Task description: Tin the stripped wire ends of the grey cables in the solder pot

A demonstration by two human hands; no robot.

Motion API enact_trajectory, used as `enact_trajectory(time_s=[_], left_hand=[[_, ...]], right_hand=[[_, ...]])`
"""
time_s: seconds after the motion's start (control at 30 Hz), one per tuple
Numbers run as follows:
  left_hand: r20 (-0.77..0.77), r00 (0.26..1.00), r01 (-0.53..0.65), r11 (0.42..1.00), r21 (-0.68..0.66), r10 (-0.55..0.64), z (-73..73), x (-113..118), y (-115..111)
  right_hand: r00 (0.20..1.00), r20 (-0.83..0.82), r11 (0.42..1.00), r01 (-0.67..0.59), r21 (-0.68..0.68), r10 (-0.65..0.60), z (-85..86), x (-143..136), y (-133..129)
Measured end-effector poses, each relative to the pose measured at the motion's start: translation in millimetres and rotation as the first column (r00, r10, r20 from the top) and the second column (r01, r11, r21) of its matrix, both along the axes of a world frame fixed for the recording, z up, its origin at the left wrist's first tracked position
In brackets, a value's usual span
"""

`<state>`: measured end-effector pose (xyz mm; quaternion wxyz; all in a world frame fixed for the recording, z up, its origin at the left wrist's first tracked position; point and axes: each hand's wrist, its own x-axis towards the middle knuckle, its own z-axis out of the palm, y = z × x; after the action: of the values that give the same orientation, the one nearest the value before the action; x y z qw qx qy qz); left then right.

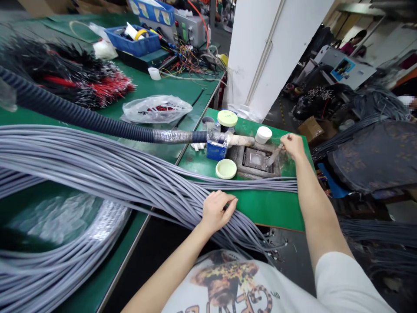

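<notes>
Square metal pot (256, 159): grimy dark surround, silvery flat top, sits level. Scraper (275, 156): thin, flat, grayish, tilted, low end at right edge of pot; contact unclear. Gray cables (156, 180): long, loose thick bundle, sweeping in from left of pot; some strands run straight just beside its near side, others fan downward, ends frayed, nearer the wearer than the pot.

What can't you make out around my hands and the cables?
All in the head view:
- Scraper handle: mostly hidden inside the right hand.
- Left hand palm: turned away, so its hold on the cables is unclear.
- Cables on the left: cut off by the picture's left edge.
- Cables behind the right forearm: covered by it.
- Marked lid: its writing is too small to read.
</notes>
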<state>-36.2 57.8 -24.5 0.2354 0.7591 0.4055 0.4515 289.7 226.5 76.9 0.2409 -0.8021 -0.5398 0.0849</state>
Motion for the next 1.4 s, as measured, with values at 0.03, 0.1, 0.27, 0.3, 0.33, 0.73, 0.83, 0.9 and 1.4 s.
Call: enact_trajectory(time_s=[0.03,0.1,0.27,0.3,0.33,0.73,0.83,0.9,1.4], left_hand=[[-0.002,1.0,0.0,1.0,0.002,0.0,-0.7,0,0],[-0.004,1.0,-0.002,1.0,0.018,0.002,-1.8,0,0],[0.012,1.0,-0.025,0.996,0.09,0.024,-0.2,1,0],[0.015,1.0,-0.026,0.995,0.098,0.024,0.6,1,0],[0.017,1.0,-0.026,0.994,0.105,0.024,1.3,1,0],[0.019,0.999,-0.033,0.993,0.116,0.031,1.3,1,1],[0.028,0.999,-0.031,0.992,0.121,0.028,1.3,1,1],[0.032,0.999,-0.032,0.992,0.125,0.028,1.4,1,1],[0.022,0.999,-0.031,0.991,0.127,0.029,2.1,1,0]], right_hand=[[0.999,-0.042,0.997,-0.029,0.067,0.032,5.2,0,-8],[0.975,-0.161,0.963,-0.109,0.246,0.152,12.7,-4,-24],[0.854,-0.272,0.818,-0.263,0.511,0.444,8.3,-38,-51],[0.848,-0.26,0.806,-0.28,0.521,0.463,4.4,-45,-53],[0.846,-0.245,0.799,-0.297,0.522,0.474,0.2,-51,-54],[0.86,-0.169,0.814,-0.367,0.45,0.481,-20.1,-72,-52],[0.868,-0.154,0.819,-0.368,0.439,0.473,-21.6,-73,-51],[0.868,-0.146,0.821,-0.376,0.43,0.474,-23.3,-73,-50],[0.874,-0.109,0.827,-0.399,0.395,0.474,-26.8,-68,-47]])
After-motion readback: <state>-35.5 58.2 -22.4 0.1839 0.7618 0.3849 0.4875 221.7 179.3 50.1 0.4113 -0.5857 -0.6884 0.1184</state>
